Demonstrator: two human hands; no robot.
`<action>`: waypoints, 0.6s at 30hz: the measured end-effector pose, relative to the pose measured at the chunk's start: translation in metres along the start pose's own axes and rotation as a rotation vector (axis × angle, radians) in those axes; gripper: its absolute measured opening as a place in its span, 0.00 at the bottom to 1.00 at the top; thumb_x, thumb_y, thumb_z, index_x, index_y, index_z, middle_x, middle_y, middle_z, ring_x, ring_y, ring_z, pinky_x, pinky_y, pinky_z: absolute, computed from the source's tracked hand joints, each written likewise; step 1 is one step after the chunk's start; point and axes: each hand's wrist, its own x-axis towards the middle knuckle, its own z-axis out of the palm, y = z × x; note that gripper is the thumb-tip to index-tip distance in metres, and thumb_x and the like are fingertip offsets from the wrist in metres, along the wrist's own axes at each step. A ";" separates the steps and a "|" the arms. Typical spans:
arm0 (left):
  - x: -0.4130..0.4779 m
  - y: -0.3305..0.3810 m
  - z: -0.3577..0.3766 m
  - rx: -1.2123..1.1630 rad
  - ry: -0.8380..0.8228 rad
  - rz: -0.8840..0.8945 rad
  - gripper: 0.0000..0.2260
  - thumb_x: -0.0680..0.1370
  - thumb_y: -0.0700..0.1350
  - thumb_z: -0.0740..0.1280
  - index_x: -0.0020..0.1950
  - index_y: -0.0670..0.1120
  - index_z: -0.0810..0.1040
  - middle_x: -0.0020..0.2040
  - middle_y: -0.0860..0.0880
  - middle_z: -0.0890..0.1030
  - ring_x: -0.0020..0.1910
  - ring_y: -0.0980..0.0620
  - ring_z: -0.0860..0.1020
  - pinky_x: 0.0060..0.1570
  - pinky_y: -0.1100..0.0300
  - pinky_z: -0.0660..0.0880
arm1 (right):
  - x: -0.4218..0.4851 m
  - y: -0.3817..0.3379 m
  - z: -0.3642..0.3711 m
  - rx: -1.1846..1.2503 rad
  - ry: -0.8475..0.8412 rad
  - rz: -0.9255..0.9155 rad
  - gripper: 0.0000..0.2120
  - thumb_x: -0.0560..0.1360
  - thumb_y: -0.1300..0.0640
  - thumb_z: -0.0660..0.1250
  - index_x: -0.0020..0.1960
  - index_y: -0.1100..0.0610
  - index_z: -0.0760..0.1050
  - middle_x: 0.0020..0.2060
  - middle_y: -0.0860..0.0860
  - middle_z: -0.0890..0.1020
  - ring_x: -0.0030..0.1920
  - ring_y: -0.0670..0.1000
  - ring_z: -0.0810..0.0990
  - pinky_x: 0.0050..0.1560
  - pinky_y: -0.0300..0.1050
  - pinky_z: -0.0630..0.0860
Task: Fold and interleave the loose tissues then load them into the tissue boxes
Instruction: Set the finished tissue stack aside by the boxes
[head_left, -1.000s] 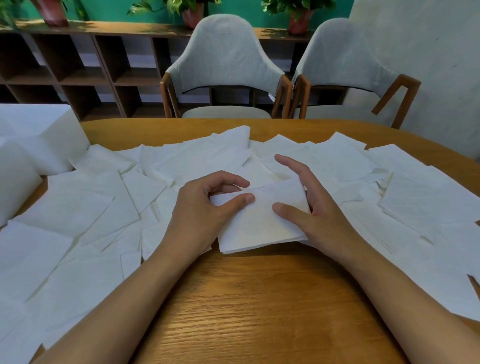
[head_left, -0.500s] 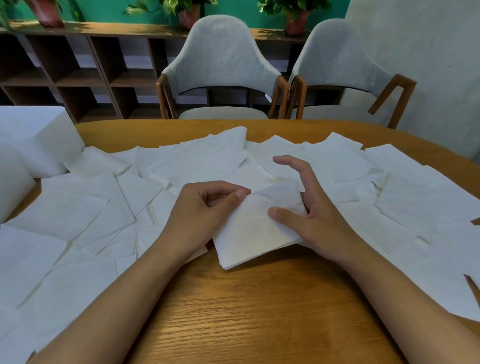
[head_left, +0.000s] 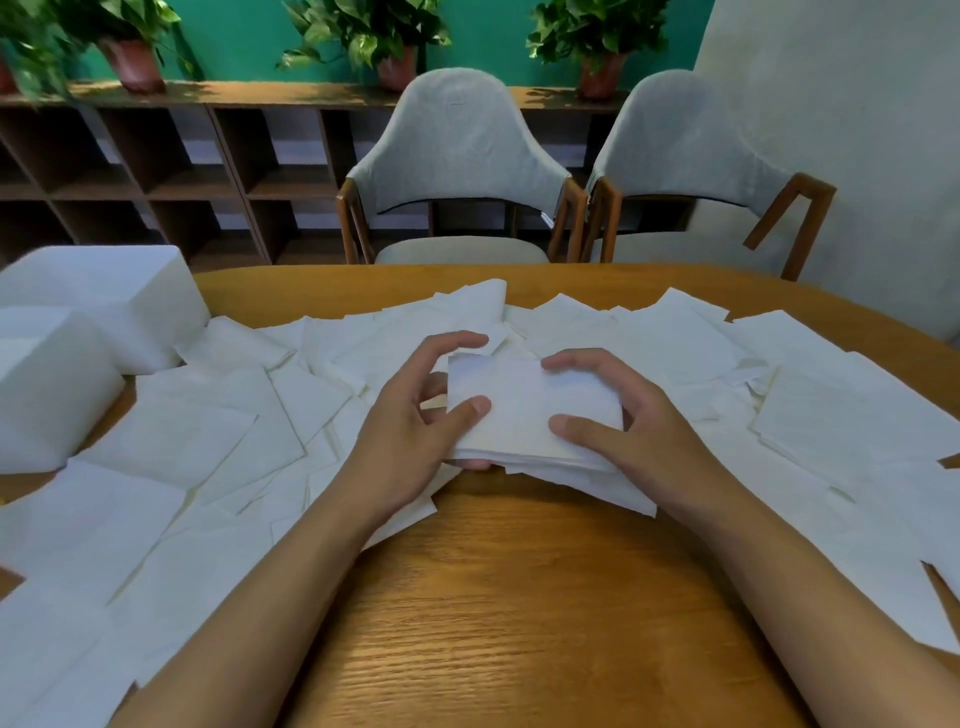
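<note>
Both short ends of the small white stack of folded tissues (head_left: 524, 410) are pinched, thumbs on top, by the left hand (head_left: 410, 421) and right hand (head_left: 644, 431) (long axis hand to hand), amid loose white sheets (head_left: 171, 447); the plain white tissue boxes (head_left: 104, 306) lie well left.

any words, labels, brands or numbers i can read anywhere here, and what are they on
None: no readable text shows anywhere in this view.
The stack gripped by the left hand and right hand is plain white.
The loose tissues and the white blocks on the left show no print.
The table, chairs and plant pots carry no visible label.
</note>
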 end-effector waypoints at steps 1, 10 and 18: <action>0.000 0.004 -0.002 0.000 -0.004 0.002 0.16 0.82 0.42 0.70 0.67 0.57 0.79 0.67 0.53 0.78 0.57 0.47 0.84 0.40 0.47 0.86 | 0.001 -0.004 0.000 -0.038 0.009 -0.002 0.19 0.77 0.51 0.72 0.64 0.37 0.73 0.61 0.28 0.71 0.60 0.30 0.68 0.52 0.25 0.70; -0.024 0.058 -0.082 0.138 0.008 -0.012 0.13 0.81 0.43 0.71 0.63 0.55 0.84 0.68 0.56 0.77 0.57 0.51 0.84 0.42 0.56 0.85 | 0.012 -0.076 0.038 0.061 0.027 0.016 0.23 0.75 0.53 0.75 0.66 0.36 0.72 0.62 0.34 0.70 0.59 0.42 0.72 0.51 0.37 0.80; -0.076 0.081 -0.187 0.266 0.160 -0.111 0.16 0.79 0.45 0.74 0.64 0.61 0.83 0.70 0.55 0.75 0.54 0.48 0.83 0.41 0.59 0.84 | 0.030 -0.143 0.120 0.215 -0.085 -0.020 0.21 0.74 0.57 0.76 0.62 0.42 0.77 0.57 0.38 0.78 0.50 0.37 0.81 0.43 0.41 0.83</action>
